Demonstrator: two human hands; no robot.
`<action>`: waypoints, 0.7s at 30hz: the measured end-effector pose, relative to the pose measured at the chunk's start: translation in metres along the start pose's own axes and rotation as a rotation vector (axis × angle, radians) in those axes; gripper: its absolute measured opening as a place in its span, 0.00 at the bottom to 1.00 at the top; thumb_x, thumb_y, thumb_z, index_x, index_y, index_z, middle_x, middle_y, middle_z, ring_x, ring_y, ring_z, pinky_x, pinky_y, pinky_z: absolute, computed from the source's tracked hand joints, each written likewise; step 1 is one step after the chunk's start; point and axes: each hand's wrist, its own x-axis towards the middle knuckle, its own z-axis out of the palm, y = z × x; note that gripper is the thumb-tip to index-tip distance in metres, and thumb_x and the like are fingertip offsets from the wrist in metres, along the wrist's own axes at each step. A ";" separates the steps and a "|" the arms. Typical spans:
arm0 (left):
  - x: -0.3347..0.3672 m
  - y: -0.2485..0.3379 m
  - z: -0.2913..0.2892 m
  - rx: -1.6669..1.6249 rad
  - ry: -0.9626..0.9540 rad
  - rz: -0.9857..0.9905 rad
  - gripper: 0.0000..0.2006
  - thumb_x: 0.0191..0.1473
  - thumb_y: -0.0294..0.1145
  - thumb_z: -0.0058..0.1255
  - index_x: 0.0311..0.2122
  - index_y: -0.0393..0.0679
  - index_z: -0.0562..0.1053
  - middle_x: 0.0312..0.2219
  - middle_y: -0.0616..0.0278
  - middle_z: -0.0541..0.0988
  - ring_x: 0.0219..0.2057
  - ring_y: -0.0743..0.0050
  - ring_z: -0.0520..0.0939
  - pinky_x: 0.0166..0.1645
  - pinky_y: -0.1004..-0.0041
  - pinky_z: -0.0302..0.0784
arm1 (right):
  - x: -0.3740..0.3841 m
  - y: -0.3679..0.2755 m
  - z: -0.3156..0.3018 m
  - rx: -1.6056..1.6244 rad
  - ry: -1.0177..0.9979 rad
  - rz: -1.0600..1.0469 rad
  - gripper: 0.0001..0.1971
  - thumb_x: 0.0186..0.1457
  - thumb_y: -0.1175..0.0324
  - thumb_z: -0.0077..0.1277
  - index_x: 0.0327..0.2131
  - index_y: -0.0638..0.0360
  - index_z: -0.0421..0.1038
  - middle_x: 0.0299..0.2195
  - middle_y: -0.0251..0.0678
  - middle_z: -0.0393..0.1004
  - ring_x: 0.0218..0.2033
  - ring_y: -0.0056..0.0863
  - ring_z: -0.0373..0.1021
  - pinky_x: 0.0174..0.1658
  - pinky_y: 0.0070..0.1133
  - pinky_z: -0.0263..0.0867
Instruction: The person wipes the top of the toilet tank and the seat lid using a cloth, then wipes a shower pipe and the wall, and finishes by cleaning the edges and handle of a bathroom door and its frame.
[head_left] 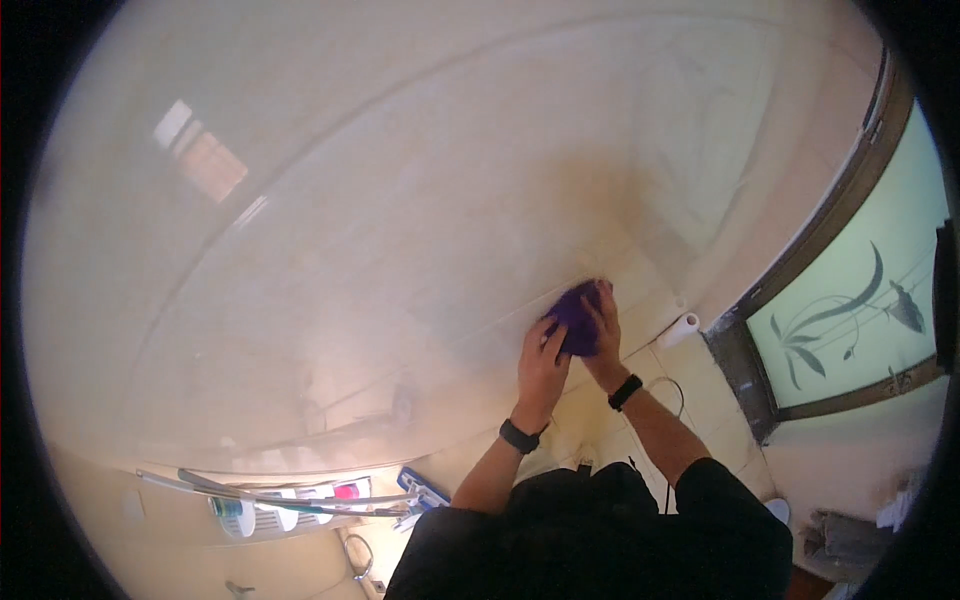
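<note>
A dark purple cloth (577,318), bunched up, is between my two hands in front of a glossy beige surface. My left hand (543,368) has its fingers bent over the cloth's lower left side. On the right side, my right hand (606,335) grips the same cloth with its fingers pointing up. Both wrists wear black bands. Whether the cloth presses on the pale surface (420,230) behind it cannot be made out.
A white roll (680,330) lies by the door frame on the right. The frosted door (850,290) carries a plant pattern. At lower left, a rack (290,512) holds bottles, with long rods (240,490) above it. Dark folded fabric (848,537) sits at lower right.
</note>
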 end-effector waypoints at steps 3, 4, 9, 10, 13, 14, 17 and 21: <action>-0.017 -0.003 0.016 0.013 -0.005 -0.052 0.21 0.39 0.15 0.55 0.44 0.37 0.74 0.49 0.49 0.71 0.49 0.48 0.75 0.51 0.63 0.75 | -0.019 0.027 -0.009 -0.015 -0.117 -0.048 0.24 0.47 0.78 0.55 0.50 0.55 0.71 0.60 0.40 0.61 0.63 0.45 0.56 0.62 0.37 0.58; -0.016 0.002 0.017 0.018 0.016 -0.043 0.21 0.39 0.15 0.55 0.43 0.37 0.75 0.49 0.49 0.72 0.49 0.48 0.75 0.51 0.63 0.75 | -0.015 0.035 -0.012 -0.041 -0.145 -0.090 0.23 0.47 0.79 0.55 0.50 0.55 0.72 0.60 0.40 0.61 0.63 0.44 0.56 0.62 0.37 0.59; 0.031 0.036 0.014 0.071 0.232 0.088 0.20 0.36 0.12 0.53 0.40 0.35 0.74 0.45 0.47 0.75 0.46 0.46 0.77 0.48 0.64 0.76 | 0.071 0.023 -0.044 0.012 -0.136 -0.334 0.24 0.42 0.74 0.61 0.48 0.55 0.74 0.57 0.39 0.64 0.60 0.44 0.59 0.60 0.37 0.61; 0.044 0.043 0.018 0.093 0.302 0.135 0.18 0.38 0.13 0.55 0.39 0.35 0.74 0.45 0.46 0.75 0.42 0.46 0.79 0.46 0.63 0.77 | 0.090 0.021 -0.051 0.016 -0.112 -0.365 0.23 0.43 0.74 0.59 0.48 0.54 0.74 0.56 0.38 0.65 0.60 0.42 0.60 0.59 0.36 0.62; 0.073 0.064 0.037 0.043 0.373 0.143 0.16 0.42 0.15 0.56 0.40 0.34 0.74 0.45 0.45 0.75 0.42 0.47 0.79 0.44 0.64 0.77 | 0.138 0.023 -0.076 0.044 -0.075 -0.443 0.22 0.46 0.73 0.56 0.48 0.52 0.75 0.56 0.34 0.67 0.59 0.38 0.61 0.57 0.33 0.65; 0.081 0.069 0.048 0.059 0.391 0.160 0.18 0.38 0.14 0.52 0.40 0.35 0.74 0.47 0.44 0.73 0.46 0.46 0.76 0.48 0.64 0.75 | 0.153 0.029 -0.087 0.060 -0.073 -0.457 0.21 0.46 0.72 0.56 0.48 0.51 0.75 0.56 0.34 0.67 0.59 0.37 0.61 0.57 0.33 0.65; 0.099 0.089 0.084 0.129 0.430 0.151 0.16 0.42 0.16 0.55 0.41 0.34 0.75 0.46 0.46 0.73 0.45 0.47 0.77 0.48 0.64 0.75 | 0.169 0.058 -0.108 0.062 -0.067 -0.502 0.20 0.47 0.72 0.56 0.47 0.49 0.76 0.56 0.32 0.67 0.58 0.35 0.62 0.55 0.31 0.66; 0.105 0.100 0.137 0.068 0.492 0.158 0.15 0.45 0.19 0.59 0.41 0.35 0.76 0.45 0.48 0.74 0.44 0.51 0.78 0.46 0.66 0.76 | 0.177 0.104 -0.135 0.089 -0.056 -0.544 0.18 0.48 0.71 0.54 0.46 0.47 0.76 0.55 0.31 0.68 0.56 0.34 0.63 0.55 0.31 0.66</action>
